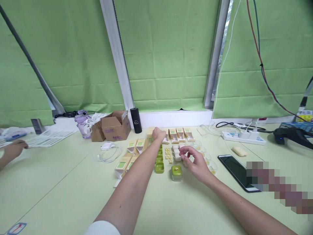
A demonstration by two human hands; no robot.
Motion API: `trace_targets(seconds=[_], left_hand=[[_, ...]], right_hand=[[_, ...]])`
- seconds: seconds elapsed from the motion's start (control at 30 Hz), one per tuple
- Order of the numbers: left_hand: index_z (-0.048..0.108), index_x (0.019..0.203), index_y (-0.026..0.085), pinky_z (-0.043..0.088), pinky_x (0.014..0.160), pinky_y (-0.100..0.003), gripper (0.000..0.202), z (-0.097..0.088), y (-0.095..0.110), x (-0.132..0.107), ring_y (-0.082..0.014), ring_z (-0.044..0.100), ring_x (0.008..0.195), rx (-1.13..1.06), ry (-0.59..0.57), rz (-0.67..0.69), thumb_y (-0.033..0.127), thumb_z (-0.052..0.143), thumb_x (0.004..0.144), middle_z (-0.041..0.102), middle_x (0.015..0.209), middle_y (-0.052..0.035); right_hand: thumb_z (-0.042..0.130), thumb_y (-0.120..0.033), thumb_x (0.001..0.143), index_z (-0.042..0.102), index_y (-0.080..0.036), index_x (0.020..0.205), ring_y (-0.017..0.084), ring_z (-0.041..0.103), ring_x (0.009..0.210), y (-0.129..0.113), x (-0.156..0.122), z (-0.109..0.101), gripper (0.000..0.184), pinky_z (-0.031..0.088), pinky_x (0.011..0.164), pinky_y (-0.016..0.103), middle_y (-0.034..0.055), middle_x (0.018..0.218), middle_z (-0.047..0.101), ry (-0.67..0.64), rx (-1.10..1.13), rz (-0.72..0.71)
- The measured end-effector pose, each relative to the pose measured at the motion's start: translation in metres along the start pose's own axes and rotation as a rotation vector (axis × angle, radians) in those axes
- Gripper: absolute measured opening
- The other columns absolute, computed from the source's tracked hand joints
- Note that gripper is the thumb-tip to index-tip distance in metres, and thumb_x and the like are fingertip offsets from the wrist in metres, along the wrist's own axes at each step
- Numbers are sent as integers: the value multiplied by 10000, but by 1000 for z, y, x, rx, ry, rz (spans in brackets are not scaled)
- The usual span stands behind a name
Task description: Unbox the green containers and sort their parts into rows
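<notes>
My left hand (158, 134) reaches far across the table and is closed on a small cream carton in the back row of open cartons (180, 134). My right hand (195, 162) hovers over clear plastic cases (210, 163), fingers pinched on a small pale piece I cannot name. Beside it lie white soap bars (176, 153), small yellow tags (168, 154), a column of green lids (159, 167) and one closed case with a green lid (176, 172). More cream cartons (127, 161) lie to the left.
A black phone (238, 171) lies at the right, with a power strip (244, 137), cables and a yellow soap bar (239, 151) behind it. A black tumbler (136, 120), brown boxes (114, 125), a purple bottle (81, 125) and a white cable (109, 152) stand at the back left. Another person's hand (14, 148) rests at the far left.
</notes>
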State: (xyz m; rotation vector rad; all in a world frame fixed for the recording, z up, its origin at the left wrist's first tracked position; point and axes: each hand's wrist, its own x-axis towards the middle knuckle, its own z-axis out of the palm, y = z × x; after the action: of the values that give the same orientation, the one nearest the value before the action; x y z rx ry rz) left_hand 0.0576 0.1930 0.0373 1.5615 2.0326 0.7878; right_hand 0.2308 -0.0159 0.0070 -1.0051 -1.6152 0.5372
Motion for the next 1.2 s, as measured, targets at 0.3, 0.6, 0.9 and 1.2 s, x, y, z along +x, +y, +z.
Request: trace_targets(seconds=[0.3,0.6,0.9,1.2], left_hand=[[638,1352,174,609,978,-455,429,0,-5,-4,-269,682,1190,13,-14,79,396,722,995,655,1355,-124],[655,1359,182,511,1091,-348,382,-33,-4,-56,-267,654,1312,-14,-20,425,225,632,980,702,1402,-139],[738,1259,345,549,940,-389,380,-58,-66,-172,-315,689,1147,115,-252,892,399,766,884,778,1151,-64],[667,1340,325,543,962,-445,568,-57,-78,-198,-335,650,1168,158,-284,945,176,826,815,714,1170,-82]], right_hand=[[619,-321,956,730,-263,1070,255,682,938,4,-1,1,170,495,792,374,51,1001,765,-1,-29,-17],[615,-359,959,730,-249,1066,245,688,885,5,1,0,192,497,761,371,58,989,777,33,-56,21],[644,-419,931,697,-239,855,231,681,784,7,3,3,202,521,734,370,40,851,757,79,5,80],[624,-378,960,719,-243,1063,230,686,845,9,-2,8,194,523,763,366,38,908,740,57,31,63]])
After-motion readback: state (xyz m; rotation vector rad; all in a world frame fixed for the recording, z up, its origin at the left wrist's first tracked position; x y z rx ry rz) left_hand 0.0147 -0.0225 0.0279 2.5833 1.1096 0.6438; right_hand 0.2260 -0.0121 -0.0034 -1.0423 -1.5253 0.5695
